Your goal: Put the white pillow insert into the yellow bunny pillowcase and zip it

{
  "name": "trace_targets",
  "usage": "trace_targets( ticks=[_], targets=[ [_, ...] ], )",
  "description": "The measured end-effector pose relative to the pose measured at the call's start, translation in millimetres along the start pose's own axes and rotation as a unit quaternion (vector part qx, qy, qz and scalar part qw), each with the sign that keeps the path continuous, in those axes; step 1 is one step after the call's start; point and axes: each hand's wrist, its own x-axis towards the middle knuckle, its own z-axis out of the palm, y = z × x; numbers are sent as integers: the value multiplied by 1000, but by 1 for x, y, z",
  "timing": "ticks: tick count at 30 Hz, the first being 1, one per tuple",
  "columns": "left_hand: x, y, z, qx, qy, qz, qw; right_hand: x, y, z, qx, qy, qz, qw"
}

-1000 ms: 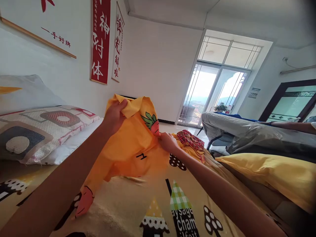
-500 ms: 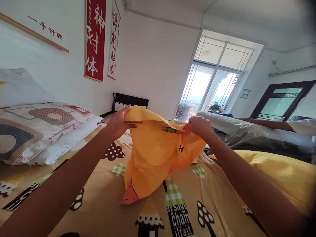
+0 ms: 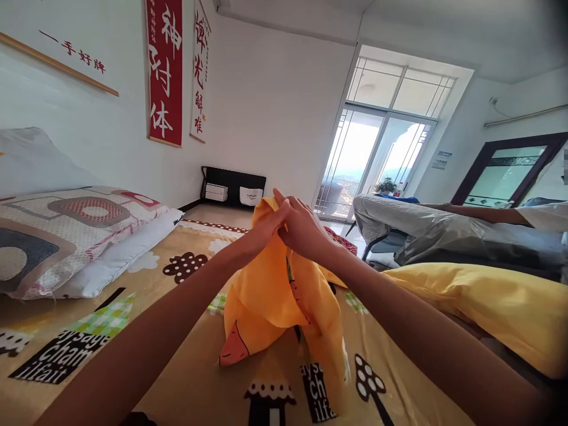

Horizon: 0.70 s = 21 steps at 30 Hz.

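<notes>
An orange-yellow pillowcase [image 3: 261, 296] with a printed pink shape at its lower corner hangs in folds over the bed. My left hand [image 3: 274, 220] is closed on its upper edge. Right beside it, my right hand [image 3: 306, 231] grips the same bunched edge, and the two hands touch. The fingertips are partly hidden in the cloth and behind each other. Below, the pillowcase rests on a tan patterned bedsheet [image 3: 186, 378].
Patterned and white pillows [image 3: 84, 236] lie at the left. A yellow pillow [image 3: 483, 302] is at the right, below a plastic-covered surface [image 3: 444, 231] where another person's arm [image 3: 488, 214] reaches in. A black bench [image 3: 233, 183] stands against the far wall.
My right hand has moved left to meet my left hand, which shifted slightly right. The pillowcase's stretched top edge is now gathered together, and its right side hangs down.
</notes>
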Motion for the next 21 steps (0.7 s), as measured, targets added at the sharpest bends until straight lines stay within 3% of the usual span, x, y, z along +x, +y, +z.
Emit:
trace_targets(
  ticks=[3, 6, 8, 9, 11, 13, 14, 17, 20, 21],
  targets=[
    [-12, -5, 0, 153, 27, 32, 987, 5, 11, -9, 56, -2, 25, 998],
    [-18, -10, 1, 304, 148, 134, 931, 9, 17, -25, 146, 26, 90, 985],
    [-17, -9, 4, 345, 236, 186, 889, 10, 16, -33, 220, 67, 107, 967],
    [-15, -8, 4, 344, 254, 187, 885, 10, 15, -35, 259, 88, 105, 956],
    [-10, -8, 4, 306, 207, 116, 922, 11, 14, -40, 330, 132, 99, 929],
    [-7, -14, 0, 231, 90, -12, 969, 13, 13, -46, 377, 181, 112, 901],
    [-7, -20, -3, 189, 37, -69, 979, 15, 14, -50, 392, 208, 125, 887],
    [-14, -52, -14, 117, -24, -144, 982, 20, 21, -67, 420, 297, 166, 842],
    [-26, -90, -26, 245, -14, -171, 954, 23, 39, -87, 422, 405, 187, 790],
    [-30, -102, -31, 305, -5, -184, 934, 24, 48, -94, 404, 426, 184, 788]
  ],
)
